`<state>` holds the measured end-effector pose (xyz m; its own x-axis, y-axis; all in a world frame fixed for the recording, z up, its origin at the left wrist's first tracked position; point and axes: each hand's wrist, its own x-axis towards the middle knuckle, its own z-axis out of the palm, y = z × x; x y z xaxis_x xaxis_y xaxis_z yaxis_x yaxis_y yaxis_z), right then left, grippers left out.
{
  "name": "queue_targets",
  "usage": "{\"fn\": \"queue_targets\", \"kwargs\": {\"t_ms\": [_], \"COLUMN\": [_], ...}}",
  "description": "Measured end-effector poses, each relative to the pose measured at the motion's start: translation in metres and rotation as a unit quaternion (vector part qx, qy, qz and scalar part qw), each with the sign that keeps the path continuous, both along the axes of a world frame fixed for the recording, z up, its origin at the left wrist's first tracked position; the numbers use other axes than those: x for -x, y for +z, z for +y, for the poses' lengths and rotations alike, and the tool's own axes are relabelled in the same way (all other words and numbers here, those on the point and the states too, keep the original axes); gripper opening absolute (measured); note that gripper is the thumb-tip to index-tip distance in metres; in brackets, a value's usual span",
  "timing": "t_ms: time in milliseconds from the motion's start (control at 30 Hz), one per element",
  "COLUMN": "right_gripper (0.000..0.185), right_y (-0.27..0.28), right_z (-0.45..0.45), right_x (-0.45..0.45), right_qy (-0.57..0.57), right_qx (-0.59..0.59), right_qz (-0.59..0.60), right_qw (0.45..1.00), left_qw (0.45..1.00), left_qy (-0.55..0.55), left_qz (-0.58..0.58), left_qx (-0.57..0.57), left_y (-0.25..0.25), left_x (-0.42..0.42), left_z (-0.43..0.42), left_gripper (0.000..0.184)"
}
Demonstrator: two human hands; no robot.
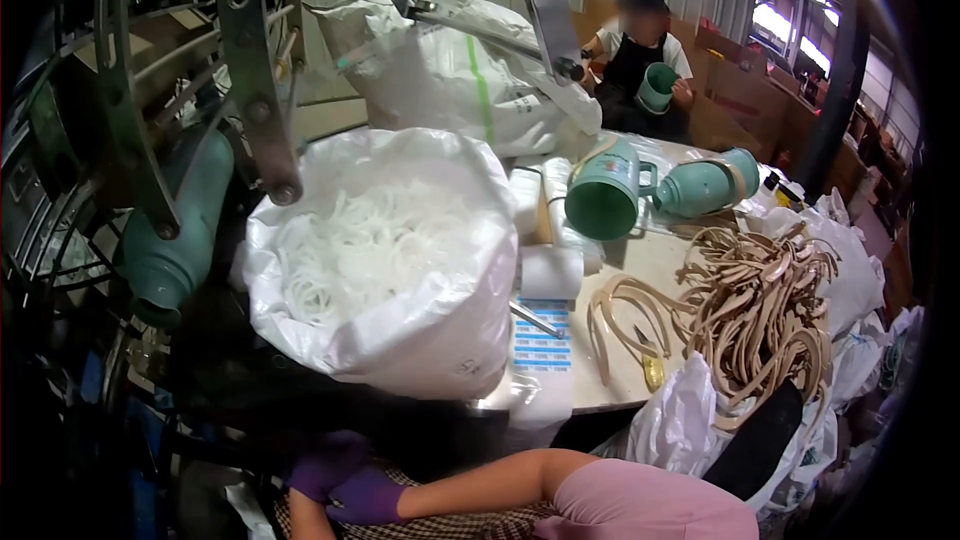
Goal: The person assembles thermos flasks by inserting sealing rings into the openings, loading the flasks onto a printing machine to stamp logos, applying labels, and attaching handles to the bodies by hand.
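Low in the view, my left hand [322, 462] and my right hand [366, 496] are close together over my lap, both in purple gloves. Shadow and overlap hide their fingers, so I cannot see whether they hold anything. A checked cloth [450, 522] lies beneath them. In front of my hands stands a white woven sack [420, 365], its rim rolled open, filled with translucent white rings [350, 250]. To the left, a green bottle-shaped shell [180, 230] leans neck-down by the metal machine arms [250, 70].
On the table [620, 380] lie a green jug [604, 190], a green flask body [700, 186], beige straps [755, 310], yellow-handled snips [652, 368], and a blue-and-white label sheet [542, 340]. Behind, a co-worker [645, 60] holds a green container [657, 88] near a large white sack [440, 80].
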<state>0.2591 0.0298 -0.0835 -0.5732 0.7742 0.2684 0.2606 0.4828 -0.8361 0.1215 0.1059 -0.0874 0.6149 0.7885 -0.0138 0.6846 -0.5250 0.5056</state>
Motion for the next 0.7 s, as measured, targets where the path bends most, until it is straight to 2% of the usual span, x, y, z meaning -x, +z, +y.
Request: {"fn": "queue_targets", "kwargs": {"t_ms": [133, 267, 367, 467, 567, 700], "right_gripper": [0.033, 0.031, 0.031, 0.030, 0.028, 0.028], "right_y": [0.004, -0.002, -0.001, -0.013, 0.000, -0.001], "right_z": [0.004, 0.007, 0.007, 0.005, 0.005, 0.006], "right_x": [-0.011, -0.016, -0.020, -0.019, -0.022, -0.016], "right_qy": [0.009, 0.005, -0.026, -0.002, 0.029, -0.001], "right_qx": [-0.003, -0.035, -0.075, -0.037, 0.001, -0.050], "right_qz": [-0.022, -0.022, 0.006, -0.017, -0.064, -0.016], "right_qw": [1.000, 0.999, 0.997, 0.999, 0.998, 0.999], "left_qw": [0.994, 0.978, 0.985, 0.984, 0.987, 0.980], "left_qy": [0.050, 0.076, 0.071, 0.093, 0.099, 0.099], "left_qz": [-0.036, -0.033, -0.003, 0.017, -0.023, -0.068], "left_qx": [0.091, 0.192, 0.154, 0.151, 0.124, 0.158], "left_y": [0.044, 0.050, 0.075, 0.078, 0.071, 0.060], "left_x": [-0.029, -0.036, -0.050, -0.051, -0.045, -0.038], "left_z": [-0.006, -0.001, -0.004, -0.007, -0.011, -0.010], "left_gripper": [0.028, 0.036, 0.041, 0.042, 0.043, 0.041]}}
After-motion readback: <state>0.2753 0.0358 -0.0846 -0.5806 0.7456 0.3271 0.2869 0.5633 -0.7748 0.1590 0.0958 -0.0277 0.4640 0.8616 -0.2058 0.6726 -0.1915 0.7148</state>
